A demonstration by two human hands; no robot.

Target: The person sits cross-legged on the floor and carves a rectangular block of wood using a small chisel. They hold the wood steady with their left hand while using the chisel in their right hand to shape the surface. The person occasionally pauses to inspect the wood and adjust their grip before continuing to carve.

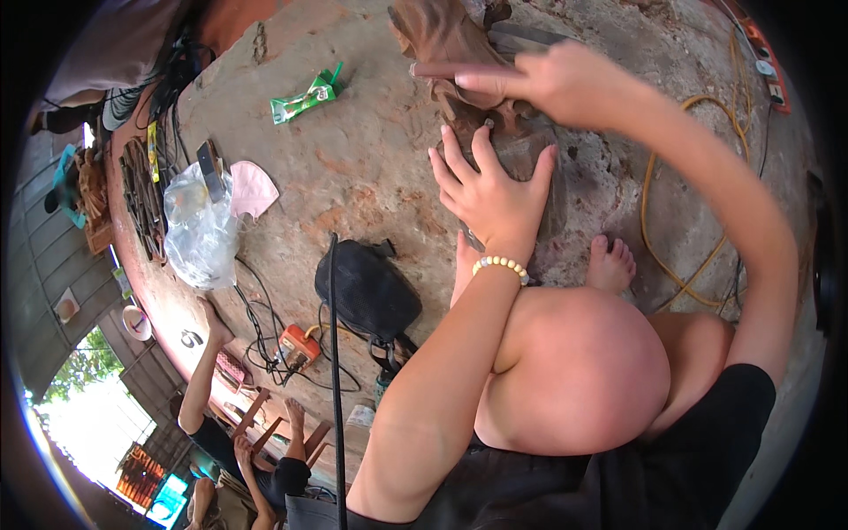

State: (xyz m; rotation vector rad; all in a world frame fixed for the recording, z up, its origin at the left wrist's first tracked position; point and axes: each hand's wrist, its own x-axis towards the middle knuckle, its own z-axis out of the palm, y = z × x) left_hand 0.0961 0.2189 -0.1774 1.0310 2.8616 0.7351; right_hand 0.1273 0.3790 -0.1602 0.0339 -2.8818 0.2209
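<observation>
A brown carved wooden piece (442, 34) with flowing, folded shapes lies on the floor at the top middle. My left hand (499, 194), with a beaded bracelet at its wrist, rests on the near, darker part of the carving, fingers spread. In my right hand (561, 84) is a thin, flat, reddish-brown stick (437, 70), possibly a file or sanding stick. My index finger stretches along it, and its tip lies over the carving; whether it touches the wood I cannot tell. Behind my right hand a grey flat piece (526, 37) is partly hidden.
A green drink carton (305, 102) with a straw lies left of the carving. Farther left are a clear plastic bag (199, 234), a phone (210, 170) and a pink mask (253, 188). A black bag (367, 287), an orange power socket (299, 347) and a yellow cable (649, 199) surround me. Other people sit lower left.
</observation>
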